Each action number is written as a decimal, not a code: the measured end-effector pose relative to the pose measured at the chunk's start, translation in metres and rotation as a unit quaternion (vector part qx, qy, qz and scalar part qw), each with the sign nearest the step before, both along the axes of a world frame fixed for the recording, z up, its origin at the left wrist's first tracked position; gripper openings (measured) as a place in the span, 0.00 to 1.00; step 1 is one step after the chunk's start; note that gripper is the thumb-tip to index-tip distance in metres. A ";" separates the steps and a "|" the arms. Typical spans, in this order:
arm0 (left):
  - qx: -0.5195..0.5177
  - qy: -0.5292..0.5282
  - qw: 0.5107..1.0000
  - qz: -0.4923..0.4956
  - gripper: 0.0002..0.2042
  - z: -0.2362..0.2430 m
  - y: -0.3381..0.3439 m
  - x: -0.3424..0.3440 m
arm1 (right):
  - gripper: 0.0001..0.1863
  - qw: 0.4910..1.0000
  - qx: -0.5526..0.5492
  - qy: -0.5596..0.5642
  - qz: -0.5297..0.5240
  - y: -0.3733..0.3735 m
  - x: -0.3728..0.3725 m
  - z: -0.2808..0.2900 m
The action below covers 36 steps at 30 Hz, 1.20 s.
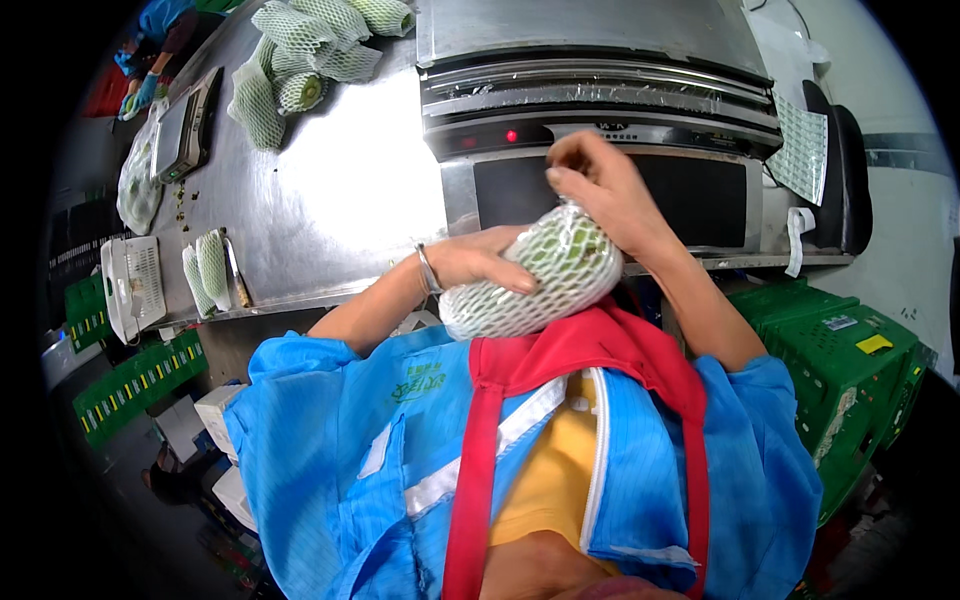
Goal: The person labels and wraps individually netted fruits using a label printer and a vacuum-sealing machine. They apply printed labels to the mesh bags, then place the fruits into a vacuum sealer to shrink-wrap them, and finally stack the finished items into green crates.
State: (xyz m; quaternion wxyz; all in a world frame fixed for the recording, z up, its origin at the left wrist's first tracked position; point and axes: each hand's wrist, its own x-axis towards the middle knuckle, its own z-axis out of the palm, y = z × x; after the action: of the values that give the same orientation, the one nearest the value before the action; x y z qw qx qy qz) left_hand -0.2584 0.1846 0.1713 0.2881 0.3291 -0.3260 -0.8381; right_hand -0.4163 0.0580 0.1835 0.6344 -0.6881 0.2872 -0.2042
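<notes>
While the left hand (pixel 475 264) clamps around the nine-o'clock side of the foam-netted green fruit (pixel 570 262), just toward two o'clock from the view's centre, the right hand (pixel 598 190) curls at its one-o'clock end; I cannot tell whether it grips the clear film (pixel 570 213). The fruit looks fairly weighty, bruisable, slippery-wrapped; cradling its netted middle should suit.

Green lettering (pixel 425 378) on jacket (pixel 310 430), machine lettering (pixel 612 127) (pale)

Steel table (pixel 365 190): netted green produce (pixel 300 45), scale (pixel 185 125), knife (pixel 236 270) near edge.
</notes>
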 end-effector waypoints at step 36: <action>0.038 0.095 0.993 0.067 0.44 -0.015 0.017 0.021 | 0.06 0.745 -0.166 0.610 0.212 0.082 -0.206 0.002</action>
State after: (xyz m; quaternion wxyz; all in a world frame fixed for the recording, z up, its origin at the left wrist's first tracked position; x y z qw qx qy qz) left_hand -0.2377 0.2014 0.1559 0.3606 0.2801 -0.2423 -0.8560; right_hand -0.6227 0.1399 0.1859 0.2263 -0.8037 0.4214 0.3540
